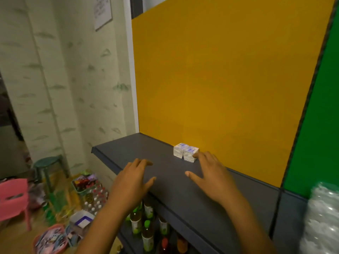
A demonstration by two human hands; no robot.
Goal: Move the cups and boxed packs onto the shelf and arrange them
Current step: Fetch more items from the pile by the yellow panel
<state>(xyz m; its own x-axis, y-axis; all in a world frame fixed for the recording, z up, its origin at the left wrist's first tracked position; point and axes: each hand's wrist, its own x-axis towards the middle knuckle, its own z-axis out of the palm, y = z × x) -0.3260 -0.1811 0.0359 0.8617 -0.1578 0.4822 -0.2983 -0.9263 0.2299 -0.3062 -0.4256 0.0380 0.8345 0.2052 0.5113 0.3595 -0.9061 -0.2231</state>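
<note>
Packs (185, 152): two on shelf (128, 149), side by side at yellow back panel | right hand (211, 177) spread, fingertip at nearer pack | left hand (132, 178) spread, empty | cups: none placed, judged early.

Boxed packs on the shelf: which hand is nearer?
Right. The right hand has its fingers at the boxed packs; the left hand hovers over the shelf, well left of them.
</note>
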